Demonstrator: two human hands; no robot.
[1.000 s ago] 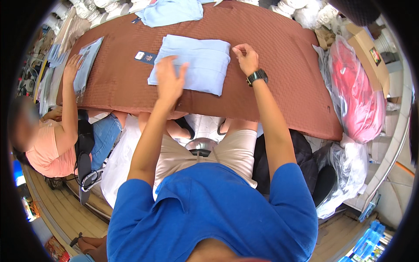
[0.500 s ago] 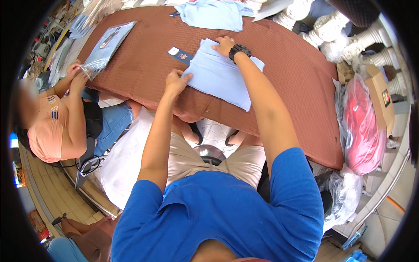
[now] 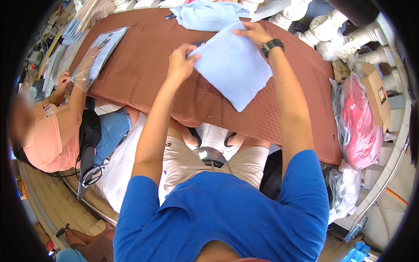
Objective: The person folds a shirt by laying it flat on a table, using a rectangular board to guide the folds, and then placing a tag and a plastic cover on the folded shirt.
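Note:
A folded light blue garment (image 3: 234, 72), probably a shirt, is held up at its far edge, its near corner hanging toward me over the brown table. My left hand (image 3: 181, 63) is closed on its left corner; a dark tag (image 3: 199, 43) peeks out beside those fingers. Thumb and fingers of my right hand (image 3: 255, 35), below a black wristwatch, pinch the far right edge. Just beyond lies another light blue garment (image 3: 208, 15), loosely heaped at the table's far edge, partly behind the held one.
A brown textured cloth covers the table (image 3: 139, 56). At left, a seated person (image 3: 56, 131) handles a light blue garment in a clear bag (image 3: 102, 52). White turned balusters (image 3: 325, 28) stand behind. Right of the table are a bagged red bundle (image 3: 358, 122) and a cardboard box (image 3: 376, 89).
The folded garment has been lifted off the table and turned, its near corner now pointing toward me. Both hands moved farther away. The person at left has slid a hand over the clear bag.

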